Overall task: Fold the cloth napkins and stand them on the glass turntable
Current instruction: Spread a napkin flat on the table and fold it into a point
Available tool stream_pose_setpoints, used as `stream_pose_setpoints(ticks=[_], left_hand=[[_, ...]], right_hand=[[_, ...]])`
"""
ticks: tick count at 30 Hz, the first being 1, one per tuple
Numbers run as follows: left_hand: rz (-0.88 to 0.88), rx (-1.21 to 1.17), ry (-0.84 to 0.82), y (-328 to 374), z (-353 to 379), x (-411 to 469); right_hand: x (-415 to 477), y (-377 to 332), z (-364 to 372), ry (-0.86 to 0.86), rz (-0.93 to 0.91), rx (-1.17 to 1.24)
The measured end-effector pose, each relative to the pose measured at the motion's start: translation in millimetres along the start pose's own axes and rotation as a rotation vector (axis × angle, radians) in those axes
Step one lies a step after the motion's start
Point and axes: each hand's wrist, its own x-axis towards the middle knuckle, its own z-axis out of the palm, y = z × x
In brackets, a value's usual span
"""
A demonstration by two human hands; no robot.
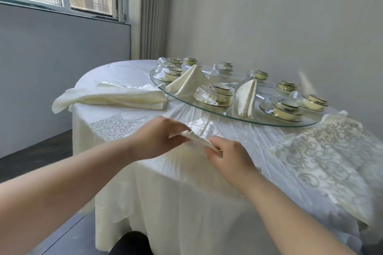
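Closest in, both hands work one cream cloth napkin at the near edge of the round, white-draped desk. The left hand pinches a raised corner of the napkin, and the right hand curls its fingers over the folded edge beside it. Each hand therefore holds the same cloth, with the two hands close together. The rest of the napkin lies on the desk beneath them.

To do this fold well, the edges probably need to be lined up before creasing. The crease should then be pressed flat against the desk so the shape is stiff enough to stand. The cloth looks soft and slippery, so a loose fold would likely slump.

A little farther left, a loose pile of unfolded cream napkins waits on the desk, and a cream scroll-patterned overlay cloth drapes to the right.

Beyond that sits the round clear glass turntable, where two folded napkins already stand. One is a tall cone shape near the front rim and the other is a wider tent behind it to the left. Around them are cream china bowls with dark rims and clear glasses lying on their sides, so any new napkin must go into a gap between them.

No brand, label or writing can be read anywhere.
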Motion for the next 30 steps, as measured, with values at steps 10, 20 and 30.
stream_pose_setpoints(ticks=[10, 20, 30], left_hand=[[-0.192, -0.465, -0.188, 97.9, -105.1, 74.8], [-0.432, -0.729, -0.434, 72.7, -80.7, 119.0], [-0.789, -0.715, -0.577, -41.1, 38.3, 139.2]], right_hand=[[9.1, -77.7, -137.4, -0.024, 0.022, 0.461], [36.8, -39.3, -139.9, -0.238, 0.258, 0.76], [75.6, 72.2, -35.7, -0.285, 0.596, 0.468]])
